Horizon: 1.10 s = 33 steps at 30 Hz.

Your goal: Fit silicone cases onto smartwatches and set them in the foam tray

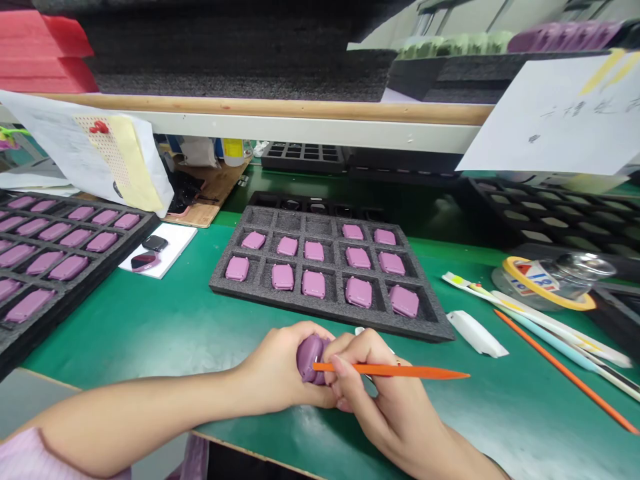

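At the table edge, left hand grips a purple casing steady against the right hand's pinched orange stick

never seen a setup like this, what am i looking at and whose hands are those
One camera, worn on a person's head, looks down at their own bare hands. The left hand grips a purple casing; the right hand holds an orange stick like a pen, its tip at the casing. Behind them on the green table sits a black foam tray with more purple casings in its compartments. Another filled tray lies at the left, a tape roll at the right.
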Motion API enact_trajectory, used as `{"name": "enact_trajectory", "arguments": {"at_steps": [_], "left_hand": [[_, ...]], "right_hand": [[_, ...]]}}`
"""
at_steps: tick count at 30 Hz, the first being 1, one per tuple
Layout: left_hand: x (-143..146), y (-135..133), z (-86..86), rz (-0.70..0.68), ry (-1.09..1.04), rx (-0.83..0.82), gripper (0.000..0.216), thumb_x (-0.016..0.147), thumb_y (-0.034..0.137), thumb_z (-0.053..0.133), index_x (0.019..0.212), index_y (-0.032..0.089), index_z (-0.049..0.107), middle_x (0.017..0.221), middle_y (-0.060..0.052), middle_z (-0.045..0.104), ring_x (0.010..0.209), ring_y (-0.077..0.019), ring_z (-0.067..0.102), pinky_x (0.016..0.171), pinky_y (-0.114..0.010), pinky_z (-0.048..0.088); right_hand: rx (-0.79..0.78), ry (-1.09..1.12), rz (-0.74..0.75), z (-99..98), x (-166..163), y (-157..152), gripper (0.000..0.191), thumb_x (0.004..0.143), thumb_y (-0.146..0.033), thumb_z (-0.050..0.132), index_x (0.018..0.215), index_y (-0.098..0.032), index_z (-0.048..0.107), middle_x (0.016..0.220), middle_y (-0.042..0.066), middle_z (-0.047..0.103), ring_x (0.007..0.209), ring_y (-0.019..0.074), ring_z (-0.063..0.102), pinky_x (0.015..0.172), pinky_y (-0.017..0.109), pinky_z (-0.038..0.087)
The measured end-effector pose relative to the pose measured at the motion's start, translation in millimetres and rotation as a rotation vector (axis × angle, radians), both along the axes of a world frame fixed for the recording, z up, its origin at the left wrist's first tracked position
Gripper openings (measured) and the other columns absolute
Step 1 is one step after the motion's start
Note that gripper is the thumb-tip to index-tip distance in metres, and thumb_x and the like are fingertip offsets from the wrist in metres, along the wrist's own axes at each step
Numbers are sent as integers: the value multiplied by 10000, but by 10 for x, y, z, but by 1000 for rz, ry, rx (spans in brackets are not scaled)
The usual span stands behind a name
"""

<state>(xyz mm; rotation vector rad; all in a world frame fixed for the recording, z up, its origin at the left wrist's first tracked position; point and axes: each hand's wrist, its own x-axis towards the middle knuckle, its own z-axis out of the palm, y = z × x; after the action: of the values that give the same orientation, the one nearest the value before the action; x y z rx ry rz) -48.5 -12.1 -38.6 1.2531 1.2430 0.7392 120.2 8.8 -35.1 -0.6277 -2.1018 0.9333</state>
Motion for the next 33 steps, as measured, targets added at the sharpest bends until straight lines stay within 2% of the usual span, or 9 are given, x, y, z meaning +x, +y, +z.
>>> {"name": "enact_trajectory", "arguments": {"at_steps": [3, 9, 14, 18, 22, 27, 33], "left_hand": [[-19, -4, -27, -30, -11, 18, 493, 577, 354, 872, 975, 184, 637, 819, 13, 651, 728, -161, 544, 681, -274, 435], [-41, -8, -93, -55, -9, 85, 513, 611, 347, 851, 1055, 195, 646, 996, -35, 699, 880, -222, 618, 772, -307, 468], [-26, -10, -61, -47, 26, 50, 505, 598, 395, 857, 1009, 188, 649, 895, -15, 677, 772, -190, 584, 697, -289, 453], [-25, -18, -59, -42, 0, 72, 510, 602, 352, 854, 1041, 195, 648, 971, -22, 693, 837, -200, 597, 730, -285, 461], [-33, -25, -61, -52, 13, 46, 502, 610, 399, 855, 1015, 185, 651, 859, -3, 660, 726, -164, 541, 657, -269, 428], [-39, -26, -58, -50, 14, 49, 512, 612, 385, 857, 1035, 187, 649, 914, -18, 678, 789, -191, 580, 706, -288, 454], [-31, -5, -40, -44, 0, 53, 489, 605, 355, 865, 1011, 180, 655, 989, -42, 698, 886, -234, 624, 781, -317, 481]], "right_hand": [[69, -34, -3, 11, 11, -16, 144, 1000, -154, 434, 901, -257, 446, 765, -13, 591, 609, 132, 581, 532, 239, 476], [176, -72, 14, 27, 15, -62, 127, 994, -148, 437, 924, -251, 463, 735, -14, 606, 590, 127, 587, 539, 233, 484], [126, -32, -61, 4, -6, -66, 131, 993, -163, 457, 895, -249, 449, 739, -13, 610, 576, 115, 585, 512, 214, 472], [146, -53, -37, -5, -11, -66, 146, 995, -170, 447, 876, -253, 431, 709, -19, 597, 548, 122, 561, 483, 223, 456], [128, -42, -62, 12, -14, -61, 139, 1004, -167, 444, 892, -249, 437, 733, -13, 600, 566, 118, 574, 499, 219, 461], [114, -62, -40, 25, -12, -45, 152, 996, -152, 426, 887, -256, 413, 739, -17, 590, 569, 120, 568, 498, 218, 459], [169, -83, -12, 28, 8, -28, 132, 993, -141, 426, 924, -253, 436, 754, -5, 602, 592, 127, 584, 516, 223, 476]]}}
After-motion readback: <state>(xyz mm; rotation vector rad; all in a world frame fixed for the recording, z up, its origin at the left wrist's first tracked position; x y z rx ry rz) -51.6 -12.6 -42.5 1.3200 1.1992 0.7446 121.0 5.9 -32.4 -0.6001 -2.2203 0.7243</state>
